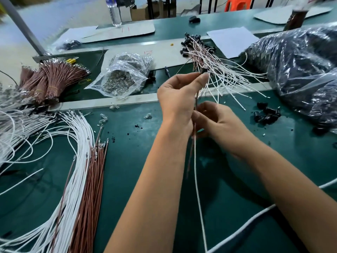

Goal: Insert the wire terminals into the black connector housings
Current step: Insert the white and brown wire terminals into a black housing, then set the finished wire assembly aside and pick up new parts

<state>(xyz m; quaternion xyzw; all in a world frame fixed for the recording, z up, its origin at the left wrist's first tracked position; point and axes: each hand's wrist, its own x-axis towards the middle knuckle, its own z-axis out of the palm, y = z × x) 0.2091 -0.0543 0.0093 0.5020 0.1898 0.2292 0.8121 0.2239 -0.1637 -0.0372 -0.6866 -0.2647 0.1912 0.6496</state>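
left hand bare | right hand bare | forearms unsleeved

Green surface carries loose white wires beside brown wires at left, bundled brown wires behind, clear bag of terminals (open), loose black housings, finished assemblies pile, big plastic bag at right.

I see a dark green table, white wires, brown wires, little black housings, an orange stool
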